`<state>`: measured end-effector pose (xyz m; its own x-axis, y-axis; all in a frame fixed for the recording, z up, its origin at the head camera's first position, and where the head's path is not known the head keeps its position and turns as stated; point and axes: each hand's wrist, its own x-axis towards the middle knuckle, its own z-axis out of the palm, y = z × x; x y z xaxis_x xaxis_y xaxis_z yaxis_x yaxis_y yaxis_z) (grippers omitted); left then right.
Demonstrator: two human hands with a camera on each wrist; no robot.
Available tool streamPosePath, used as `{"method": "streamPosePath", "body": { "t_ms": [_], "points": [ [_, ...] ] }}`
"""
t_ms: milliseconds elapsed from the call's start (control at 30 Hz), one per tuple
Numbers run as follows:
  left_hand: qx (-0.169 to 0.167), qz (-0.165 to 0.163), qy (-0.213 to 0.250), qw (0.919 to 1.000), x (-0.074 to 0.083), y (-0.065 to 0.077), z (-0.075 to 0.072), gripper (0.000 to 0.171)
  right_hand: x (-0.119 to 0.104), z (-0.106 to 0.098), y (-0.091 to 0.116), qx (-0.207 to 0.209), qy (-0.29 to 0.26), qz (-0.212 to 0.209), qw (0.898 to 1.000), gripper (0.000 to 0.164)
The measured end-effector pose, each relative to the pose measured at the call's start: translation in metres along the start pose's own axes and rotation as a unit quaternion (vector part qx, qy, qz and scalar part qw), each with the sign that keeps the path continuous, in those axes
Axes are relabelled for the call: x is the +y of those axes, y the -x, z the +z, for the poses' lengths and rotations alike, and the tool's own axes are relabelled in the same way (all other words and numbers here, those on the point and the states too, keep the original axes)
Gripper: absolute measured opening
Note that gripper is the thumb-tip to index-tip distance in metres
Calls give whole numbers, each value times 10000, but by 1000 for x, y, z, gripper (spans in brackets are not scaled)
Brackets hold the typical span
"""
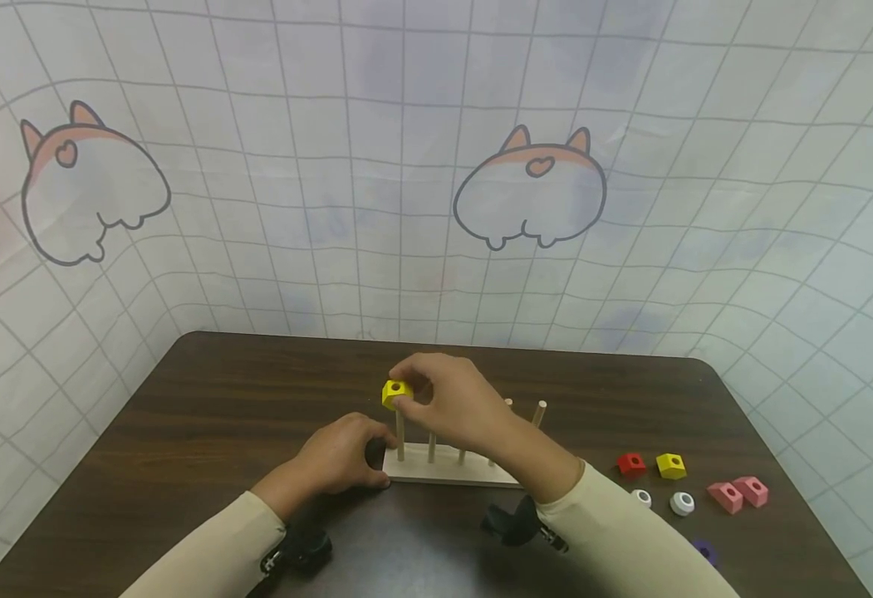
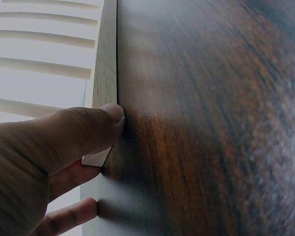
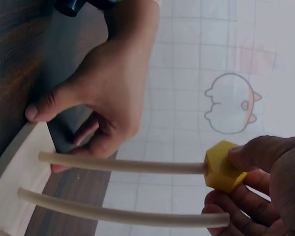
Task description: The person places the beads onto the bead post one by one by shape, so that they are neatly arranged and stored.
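Note:
A pale wooden peg stand point(image 1: 443, 467) with a row of upright pegs sits on the table. My right hand point(image 1: 460, 403) pinches an angular yellow block point(image 3: 220, 166) between thumb and fingers, right at the tip of the leftmost peg point(image 3: 123, 163). The block's round hole shows on top in the head view. At the stand's left end, my left hand point(image 1: 340, 455) grips the base, thumb point(image 2: 83, 129) along its front edge and fingers behind. My right hand and forearm partly hide the pegs farther right.
On the table's right side lie a red block point(image 1: 631, 465), another yellow block point(image 1: 671, 466), two pink blocks point(image 1: 726, 497), white rings point(image 1: 682, 503) and a purple piece point(image 1: 705, 551) partly behind the right sleeve. A checked cloth point(image 1: 406, 282) hangs behind the table.

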<state>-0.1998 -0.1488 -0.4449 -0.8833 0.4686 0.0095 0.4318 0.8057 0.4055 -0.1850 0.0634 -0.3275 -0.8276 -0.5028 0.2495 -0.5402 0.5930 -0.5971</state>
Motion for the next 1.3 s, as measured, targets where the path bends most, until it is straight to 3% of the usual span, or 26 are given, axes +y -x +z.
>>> {"method": "streamPosePath", "body": {
  "t_ms": [233, 767, 1300],
  "points": [
    [25, -13, -1, 10000, 0, 0, 1, 44, -4, 8, 4, 170, -197, 332, 9991, 29],
    [32, -19, -22, 10000, -1, 1, 0, 44, 2, 36, 15, 629, 44, 503, 9967, 35],
    [110, 26, 103, 9999, -3, 0, 2, 44, 20, 59, 23, 1431, -526, 250, 9880, 91]
  ]
}}
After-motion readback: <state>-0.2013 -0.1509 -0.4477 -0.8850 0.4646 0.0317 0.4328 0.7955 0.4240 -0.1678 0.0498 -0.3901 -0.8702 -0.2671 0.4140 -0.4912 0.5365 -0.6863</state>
